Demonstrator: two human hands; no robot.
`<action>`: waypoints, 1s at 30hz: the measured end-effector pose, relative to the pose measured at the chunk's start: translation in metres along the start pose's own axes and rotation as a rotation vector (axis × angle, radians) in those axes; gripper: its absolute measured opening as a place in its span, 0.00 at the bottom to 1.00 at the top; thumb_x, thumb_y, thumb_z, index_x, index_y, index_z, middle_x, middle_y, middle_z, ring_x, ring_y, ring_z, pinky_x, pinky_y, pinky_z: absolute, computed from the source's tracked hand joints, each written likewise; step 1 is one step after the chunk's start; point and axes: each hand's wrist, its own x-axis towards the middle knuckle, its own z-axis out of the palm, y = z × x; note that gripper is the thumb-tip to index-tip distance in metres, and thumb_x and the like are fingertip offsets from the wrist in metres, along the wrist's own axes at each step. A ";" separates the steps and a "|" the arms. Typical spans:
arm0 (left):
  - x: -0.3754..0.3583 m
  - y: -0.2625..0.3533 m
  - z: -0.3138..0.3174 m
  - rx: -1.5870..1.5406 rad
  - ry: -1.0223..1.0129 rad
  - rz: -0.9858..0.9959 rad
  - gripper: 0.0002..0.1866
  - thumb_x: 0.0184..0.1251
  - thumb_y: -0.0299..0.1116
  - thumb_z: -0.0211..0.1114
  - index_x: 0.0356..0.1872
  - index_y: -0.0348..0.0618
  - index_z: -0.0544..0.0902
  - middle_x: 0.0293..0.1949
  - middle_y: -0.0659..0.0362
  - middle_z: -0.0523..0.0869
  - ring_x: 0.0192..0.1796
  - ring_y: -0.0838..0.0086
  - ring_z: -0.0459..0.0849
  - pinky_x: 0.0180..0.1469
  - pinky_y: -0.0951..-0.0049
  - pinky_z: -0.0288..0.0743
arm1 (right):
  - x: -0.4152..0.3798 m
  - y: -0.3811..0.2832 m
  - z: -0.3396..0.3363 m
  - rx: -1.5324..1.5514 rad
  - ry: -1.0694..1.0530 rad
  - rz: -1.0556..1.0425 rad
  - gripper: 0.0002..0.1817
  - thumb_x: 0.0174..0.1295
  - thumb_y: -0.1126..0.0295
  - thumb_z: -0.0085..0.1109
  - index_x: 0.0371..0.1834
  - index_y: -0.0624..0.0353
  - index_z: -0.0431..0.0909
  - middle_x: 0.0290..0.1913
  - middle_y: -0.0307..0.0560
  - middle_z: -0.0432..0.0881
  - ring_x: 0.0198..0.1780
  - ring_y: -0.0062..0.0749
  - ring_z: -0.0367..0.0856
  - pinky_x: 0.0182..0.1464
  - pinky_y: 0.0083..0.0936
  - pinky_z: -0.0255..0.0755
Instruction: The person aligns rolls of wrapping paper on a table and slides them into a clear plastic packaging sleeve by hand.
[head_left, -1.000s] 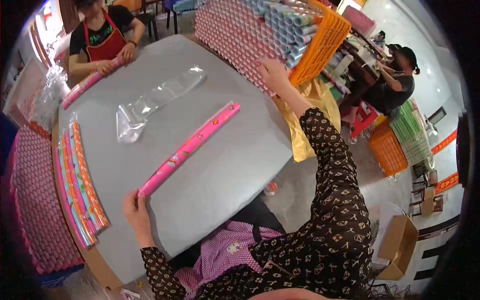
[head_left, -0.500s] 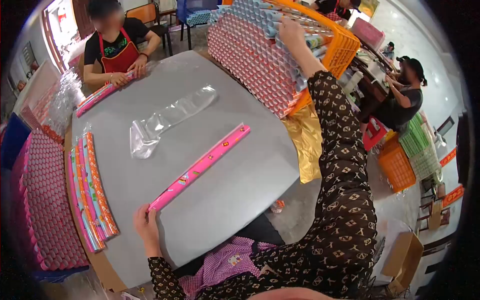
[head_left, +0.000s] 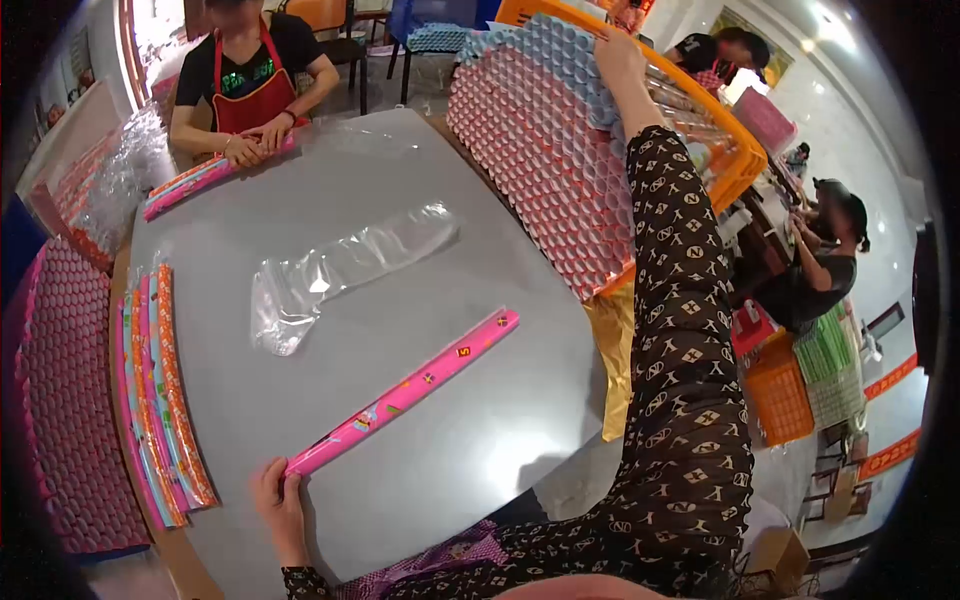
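A pink patterned roll (head_left: 405, 390) lies slantwise across the grey table (head_left: 400, 500). My left hand (head_left: 280, 500) is closed around its near end. At the upper right, my right hand (head_left: 622, 68) reaches over a big stack of rolls, its bent fingers at the light blue rolls (head_left: 560, 60) on top; what they grip is hidden. Below the blue ones, red-and-white roll ends (head_left: 540, 170) fill the stack, which sits in an orange plastic crate (head_left: 735, 165). A flat clear plastic sleeve (head_left: 350, 265) rests on the table beyond the pink roll.
Several mixed rolls (head_left: 155, 400) lie side by side at the table's left edge, with a stack of pink rolls (head_left: 65, 400) beyond. Across the table, a person in a red apron (head_left: 250, 100) handles a bundle of rolls (head_left: 190, 190). Gold sheeting (head_left: 612, 350) hangs below the crate.
My right hand has moved farther back along the top of the blue rolls. The camera view has shifted. My left hand stays at the pink roll's near end.
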 end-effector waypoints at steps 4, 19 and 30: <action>-0.001 -0.005 0.000 -0.020 0.004 0.001 0.12 0.64 0.22 0.66 0.49 0.36 0.83 0.51 0.52 0.82 0.53 0.63 0.79 0.57 0.65 0.74 | 0.010 -0.003 0.017 -0.016 -0.066 0.051 0.19 0.64 0.62 0.49 0.55 0.48 0.83 0.53 0.61 0.84 0.57 0.59 0.80 0.59 0.52 0.72; -0.005 -0.034 0.003 0.000 -0.008 0.136 0.11 0.67 0.18 0.60 0.49 0.31 0.80 0.53 0.52 0.76 0.49 0.71 0.79 0.46 0.74 0.80 | 0.013 -0.015 0.053 -0.300 -0.049 0.059 0.11 0.63 0.66 0.55 0.37 0.54 0.88 0.38 0.53 0.88 0.44 0.46 0.89 0.46 0.42 0.81; -0.006 -0.022 0.007 -0.181 0.017 -0.011 0.14 0.63 0.22 0.66 0.50 0.37 0.82 0.51 0.50 0.81 0.53 0.60 0.78 0.57 0.64 0.74 | 0.022 -0.027 0.071 -0.325 0.000 -0.258 0.12 0.65 0.64 0.52 0.32 0.50 0.87 0.32 0.47 0.87 0.35 0.41 0.88 0.36 0.42 0.79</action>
